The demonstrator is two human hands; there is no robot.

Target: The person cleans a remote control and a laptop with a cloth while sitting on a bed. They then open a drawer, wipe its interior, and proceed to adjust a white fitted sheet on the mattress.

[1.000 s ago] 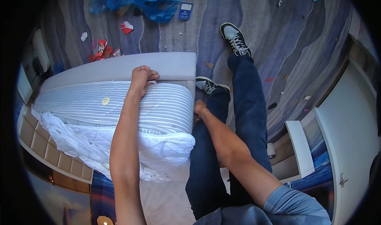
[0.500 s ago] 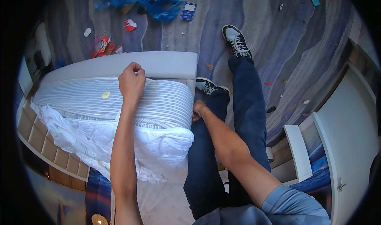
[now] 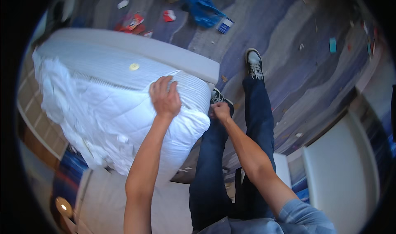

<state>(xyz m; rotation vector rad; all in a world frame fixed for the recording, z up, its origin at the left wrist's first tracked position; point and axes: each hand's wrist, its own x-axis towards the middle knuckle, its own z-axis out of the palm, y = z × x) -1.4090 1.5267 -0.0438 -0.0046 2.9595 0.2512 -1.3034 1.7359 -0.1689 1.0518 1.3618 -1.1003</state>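
Observation:
A mattress (image 3: 119, 72) with grey-and-white stripes and a round yellow sticker lies along a pale padded bed edge (image 3: 173, 51). A white quilted mattress cover (image 3: 111, 114) is bunched over its near side and around the near right corner. My left hand (image 3: 166, 97) rests on the mattress top at the cover's edge, fingers bent and apart. Beside that corner, over my leg, my right hand (image 3: 221, 110) has its fingers curled closed. What they hold, if anything, is hidden.
My legs and dark sneakers (image 3: 254, 65) are right of the bed. Blue plastic sheeting (image 3: 198, 7), a blue-and-white card (image 3: 225, 25) and red wrappers (image 3: 132, 23) litter the patterned carpet. A pale bed base (image 3: 136, 205) is below; a white door (image 3: 346, 164) stands at right.
My view has turned, and the mattress sits differently in it. My left hand has gone from a raised fist to bent, spread fingers on the mattress. The cover now reaches farther up the near corner.

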